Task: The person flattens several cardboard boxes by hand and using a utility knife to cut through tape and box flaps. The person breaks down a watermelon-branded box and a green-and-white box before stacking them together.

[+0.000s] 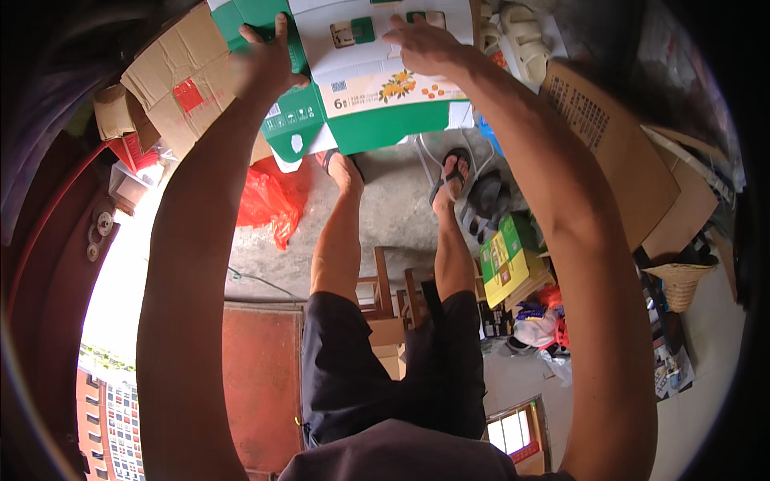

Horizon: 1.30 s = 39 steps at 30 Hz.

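A large flattened cardboard carton [355,60] with white, green and printed orange-fruit panels lies at the top of the head view. My left hand [274,63] rests on its green side panel, fingers and thumb spread. My right hand [424,48] is over the white panel with fingers apart, its fingertips between two cut-out slots. Beside the right fingertips is the left slot [352,32]; my fingers partly cover the other. Neither hand grips anything that I can see. A green flap [391,126] hangs along the carton's near edge, above my feet.
Brown cardboard [180,78] lies at the left, and a large brown carton [613,150] leans at the right. A red plastic bag [274,204] and white cord [424,159] are on the concrete floor. Pale clogs [526,45] and a green-yellow box [508,258] are at the right.
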### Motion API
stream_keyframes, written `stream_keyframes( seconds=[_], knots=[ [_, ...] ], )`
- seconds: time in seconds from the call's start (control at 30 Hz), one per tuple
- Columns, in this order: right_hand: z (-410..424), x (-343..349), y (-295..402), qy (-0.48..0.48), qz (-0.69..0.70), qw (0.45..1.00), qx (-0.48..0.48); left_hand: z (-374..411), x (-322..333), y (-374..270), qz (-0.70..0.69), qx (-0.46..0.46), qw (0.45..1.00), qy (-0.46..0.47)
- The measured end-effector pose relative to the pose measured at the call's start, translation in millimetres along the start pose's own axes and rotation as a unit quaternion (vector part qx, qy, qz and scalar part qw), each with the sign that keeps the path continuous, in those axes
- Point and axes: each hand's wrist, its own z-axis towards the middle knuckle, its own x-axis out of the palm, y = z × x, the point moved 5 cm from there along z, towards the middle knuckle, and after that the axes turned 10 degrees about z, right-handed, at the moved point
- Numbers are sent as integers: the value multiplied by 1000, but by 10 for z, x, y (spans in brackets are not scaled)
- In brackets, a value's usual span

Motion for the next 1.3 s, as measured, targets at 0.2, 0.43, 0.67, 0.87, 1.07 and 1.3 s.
stream_keyframes(
  seconds=[0.2,0.43,0.67,0.87,1.07,1.3],
  knots=[
    [-686,-254,195,-156,7,982,-106,-196,-100,-62,-22,-2,1000,-20],
    [-1911,-35,415,-306,209,927,-57,-394,-487,-107,56,47,996,-46],
    [-3853,31,491,-430,364,826,-11,-1014,-929,-516,48,81,995,-41],
    [-5705,-281,-336,-534,472,697,80,-2291,-1085,-1363,-47,216,974,-45],
    [-6045,836,-2577,-500,622,511,319,-3729,-606,-1886,-135,212,962,102],
    [-5050,1840,-4231,-369,369,765,377,-4633,-577,-2348,-144,129,959,206]
  ],
)
